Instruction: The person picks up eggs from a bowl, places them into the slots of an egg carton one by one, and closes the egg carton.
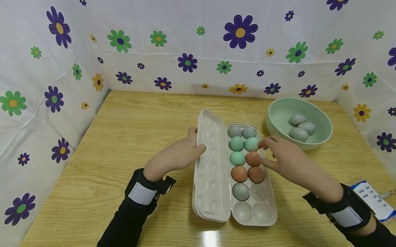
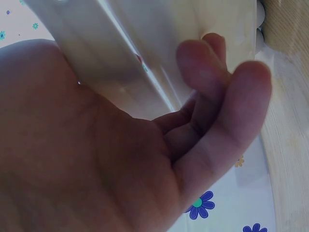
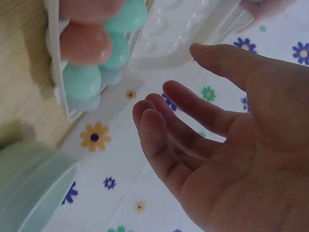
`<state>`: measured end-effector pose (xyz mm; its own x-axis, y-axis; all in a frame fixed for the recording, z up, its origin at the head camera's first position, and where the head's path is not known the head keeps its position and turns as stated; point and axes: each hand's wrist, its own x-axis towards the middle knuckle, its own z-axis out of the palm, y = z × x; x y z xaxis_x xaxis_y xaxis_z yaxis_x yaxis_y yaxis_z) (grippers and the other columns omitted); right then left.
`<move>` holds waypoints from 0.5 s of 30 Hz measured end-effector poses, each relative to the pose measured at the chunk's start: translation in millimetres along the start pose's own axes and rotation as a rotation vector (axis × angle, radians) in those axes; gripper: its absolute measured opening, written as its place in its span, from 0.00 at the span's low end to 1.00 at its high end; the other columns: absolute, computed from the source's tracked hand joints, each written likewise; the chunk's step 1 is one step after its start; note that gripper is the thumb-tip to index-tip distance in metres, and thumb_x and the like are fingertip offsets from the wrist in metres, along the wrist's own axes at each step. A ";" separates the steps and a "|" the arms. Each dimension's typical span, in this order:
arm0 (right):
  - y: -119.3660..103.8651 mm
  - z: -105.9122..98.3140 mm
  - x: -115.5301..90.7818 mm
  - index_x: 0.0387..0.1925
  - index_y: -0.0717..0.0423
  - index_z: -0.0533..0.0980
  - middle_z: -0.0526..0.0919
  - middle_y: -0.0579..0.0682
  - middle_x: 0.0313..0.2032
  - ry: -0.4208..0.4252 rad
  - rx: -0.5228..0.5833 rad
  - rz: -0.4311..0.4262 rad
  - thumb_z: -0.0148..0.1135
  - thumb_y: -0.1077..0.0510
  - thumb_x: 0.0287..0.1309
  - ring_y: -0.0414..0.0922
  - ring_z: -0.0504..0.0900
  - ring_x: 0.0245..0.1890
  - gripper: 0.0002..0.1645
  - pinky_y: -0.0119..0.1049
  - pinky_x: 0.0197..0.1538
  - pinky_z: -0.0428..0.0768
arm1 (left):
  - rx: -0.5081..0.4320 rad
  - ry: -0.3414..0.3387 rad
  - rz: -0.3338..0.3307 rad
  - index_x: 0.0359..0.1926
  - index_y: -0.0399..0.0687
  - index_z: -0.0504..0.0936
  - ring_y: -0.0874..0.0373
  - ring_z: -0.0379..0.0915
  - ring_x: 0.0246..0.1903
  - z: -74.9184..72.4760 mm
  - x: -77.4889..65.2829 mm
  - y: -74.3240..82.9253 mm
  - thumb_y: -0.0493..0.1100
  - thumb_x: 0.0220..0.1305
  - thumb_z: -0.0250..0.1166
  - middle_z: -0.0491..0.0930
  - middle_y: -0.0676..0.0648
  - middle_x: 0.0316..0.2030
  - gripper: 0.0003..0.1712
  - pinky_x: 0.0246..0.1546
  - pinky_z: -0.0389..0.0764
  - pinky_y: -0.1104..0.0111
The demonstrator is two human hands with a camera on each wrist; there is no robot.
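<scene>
A white egg carton (image 1: 270,198) stands open on the table, its lid (image 1: 213,167) raised on the left. In its cups sit two grey eggs (image 1: 234,131) at the far end, three mint-green eggs (image 1: 237,158), three brown eggs (image 1: 239,173) and another grey egg (image 1: 241,191); the three nearest cups hold nothing. My left hand (image 1: 175,153) holds the lid's left edge, thumb over the rim and fingers behind it. Beside the carton's right edge hovers my right hand (image 1: 291,165), fingers loosely bent near the green and brown eggs, holding nothing in the right wrist view.
A pale green bowl (image 1: 323,133) with three grey eggs (image 1: 298,134) stands at the back right. A badge card (image 1: 373,200) lies at the right, partly behind the right wrist. Flowered cloth (image 1: 200,43) surrounds the wooden table (image 1: 119,135) at the back and sides.
</scene>
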<state>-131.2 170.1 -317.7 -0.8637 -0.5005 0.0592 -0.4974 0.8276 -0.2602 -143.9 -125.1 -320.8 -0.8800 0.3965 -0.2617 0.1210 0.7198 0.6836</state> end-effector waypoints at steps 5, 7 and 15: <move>22.7 -12.1 6.9 0.48 0.59 0.71 0.73 0.58 0.45 -0.006 -0.024 0.088 0.56 0.48 0.60 0.53 0.74 0.44 0.22 0.51 0.44 0.74 | 0.005 -0.005 0.001 0.67 0.40 0.34 0.56 0.68 0.20 -0.8 -0.4 -0.2 0.53 0.66 0.41 0.73 0.45 0.27 0.39 0.22 0.68 0.64; 32.5 -13.9 7.6 0.48 0.60 0.71 0.72 0.61 0.45 0.010 -0.041 0.114 0.56 0.49 0.60 0.56 0.73 0.44 0.22 0.53 0.44 0.73 | 0.004 -0.011 0.001 0.68 0.40 0.33 0.56 0.67 0.19 -0.7 -0.4 -0.4 0.53 0.67 0.41 0.72 0.46 0.25 0.39 0.21 0.66 0.65; 70.8 -18.7 13.6 0.49 0.63 0.69 0.71 0.66 0.45 0.048 -0.060 0.193 0.56 0.52 0.59 0.60 0.72 0.43 0.22 0.55 0.43 0.72 | 0.007 -0.006 0.006 0.67 0.39 0.34 0.56 0.65 0.17 -0.3 -0.6 -1.4 0.53 0.67 0.41 0.69 0.47 0.23 0.39 0.20 0.65 0.65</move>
<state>-179.6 226.7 -317.2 -0.9456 -0.3197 0.0600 -0.3250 0.9214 -0.2132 -143.6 -126.5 -321.4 -0.8764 0.4045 -0.2614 0.1297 0.7210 0.6807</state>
